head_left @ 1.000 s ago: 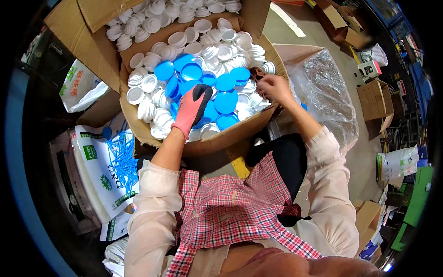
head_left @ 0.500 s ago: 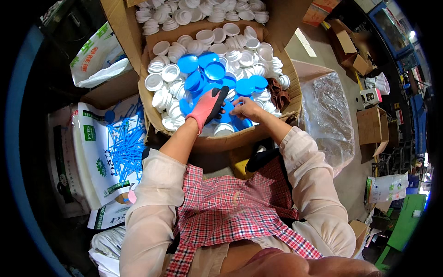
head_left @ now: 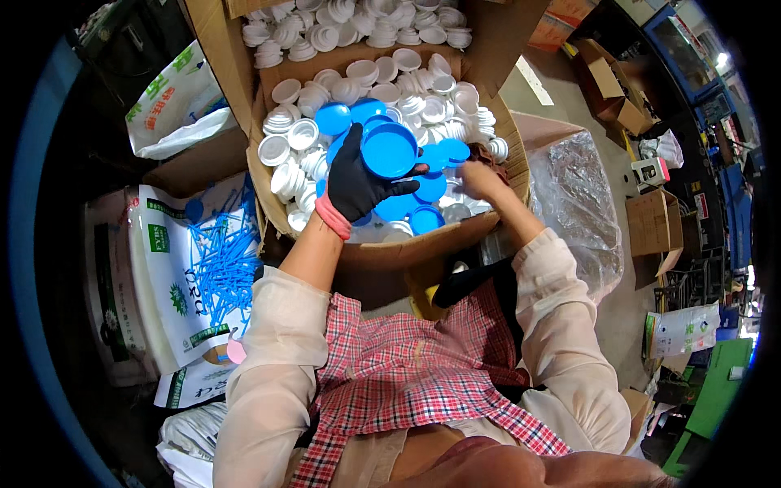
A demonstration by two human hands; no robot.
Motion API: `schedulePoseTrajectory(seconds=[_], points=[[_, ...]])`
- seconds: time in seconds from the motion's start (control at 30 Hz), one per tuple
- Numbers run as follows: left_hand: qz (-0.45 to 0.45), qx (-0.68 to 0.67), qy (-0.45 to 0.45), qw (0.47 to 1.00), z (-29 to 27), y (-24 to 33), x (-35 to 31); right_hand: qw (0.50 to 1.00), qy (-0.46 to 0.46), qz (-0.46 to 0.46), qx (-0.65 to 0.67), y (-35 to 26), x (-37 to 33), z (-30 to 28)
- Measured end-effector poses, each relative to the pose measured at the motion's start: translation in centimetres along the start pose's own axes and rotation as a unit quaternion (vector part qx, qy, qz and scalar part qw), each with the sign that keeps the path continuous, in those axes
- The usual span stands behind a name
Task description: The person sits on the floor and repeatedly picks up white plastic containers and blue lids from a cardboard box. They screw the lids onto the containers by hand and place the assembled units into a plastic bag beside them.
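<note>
My left hand (head_left: 358,179), in a black-palmed glove with a pink cuff, is turned palm up over the box. It holds a round, shallow blue plastic lid (head_left: 389,150), its hollow side facing up. My bare right hand (head_left: 483,180) is at the right side of the box, against crumpled-looking dark brown pieces (head_left: 499,151). Its fingertips are hidden and a little blurred, so whether they grip one cannot be told. Between and below the hands lie more blue lids (head_left: 426,220), on a heap of white ridged plastic caps (head_left: 286,177).
The cardboard box (head_left: 382,255) has raised flaps, with more white caps behind. To the left, blue long-stemmed plastic pieces (head_left: 224,260) lie on a printed white sack (head_left: 167,276). A plastic-lined box (head_left: 573,203) stands at the right, with open cartons (head_left: 656,224) beyond on the floor.
My left hand has turned from palm down among the blue lids to palm up, now holding one. My right hand has moved right, from the blue lids to the brown pieces.
</note>
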State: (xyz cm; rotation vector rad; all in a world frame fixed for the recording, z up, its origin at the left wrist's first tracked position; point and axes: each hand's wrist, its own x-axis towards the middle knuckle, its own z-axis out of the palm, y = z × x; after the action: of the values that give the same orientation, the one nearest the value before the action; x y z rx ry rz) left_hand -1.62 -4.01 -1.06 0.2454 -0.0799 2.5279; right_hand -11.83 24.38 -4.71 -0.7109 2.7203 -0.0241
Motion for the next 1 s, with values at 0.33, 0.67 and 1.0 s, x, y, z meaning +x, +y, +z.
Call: schedulePoseTrajectory(seconds=[0.33,0.67,1.0], points=[[0.057,-0.039,0.024,0.997,1.9,-0.8,-0.4,0.983,-0.173,0.060,-0.004,0.3,-0.1,3.5],[0.075,0.127,0.019,0.989,1.8,-1.3,0.1,0.807,0.156,-0.136,0.554,-2.4,-1.9,-3.3],[0.111,0.148,0.058,0.981,3.1,-2.2,0.4,0.471,-0.061,-0.187,0.860,-6.3,-5.3,-5.9]])
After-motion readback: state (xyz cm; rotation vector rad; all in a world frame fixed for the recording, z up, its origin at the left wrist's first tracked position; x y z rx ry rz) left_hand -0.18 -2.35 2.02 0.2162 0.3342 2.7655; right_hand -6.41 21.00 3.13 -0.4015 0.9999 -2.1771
